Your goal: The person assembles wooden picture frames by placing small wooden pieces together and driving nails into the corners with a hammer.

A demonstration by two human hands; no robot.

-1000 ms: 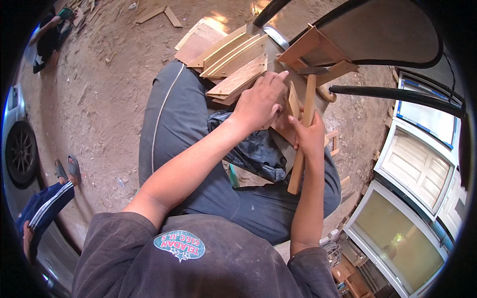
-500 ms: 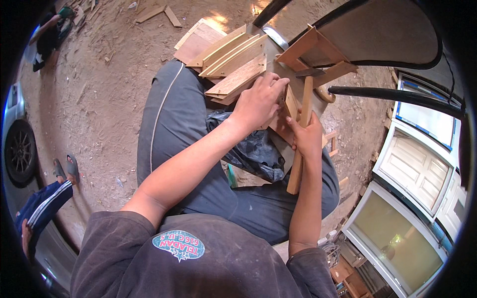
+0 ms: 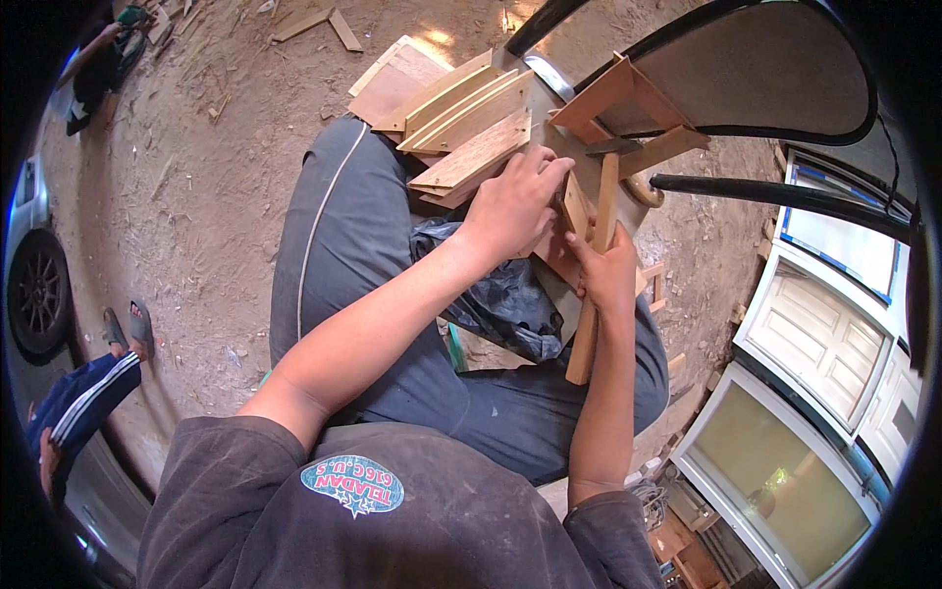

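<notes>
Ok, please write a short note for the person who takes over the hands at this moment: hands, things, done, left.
Left hand: lies on a small wood piece on the lap, fingers curled over it.
Right hand: grips the hammer handle; the hammer head is up, above the piece.
A stack of cut boards rests on the left knee; a black bag lies on the lap under the hands.
Done: cannot tell how far the piece is worked.
Left: probably the hammering on the piece held by the left hand.
</notes>
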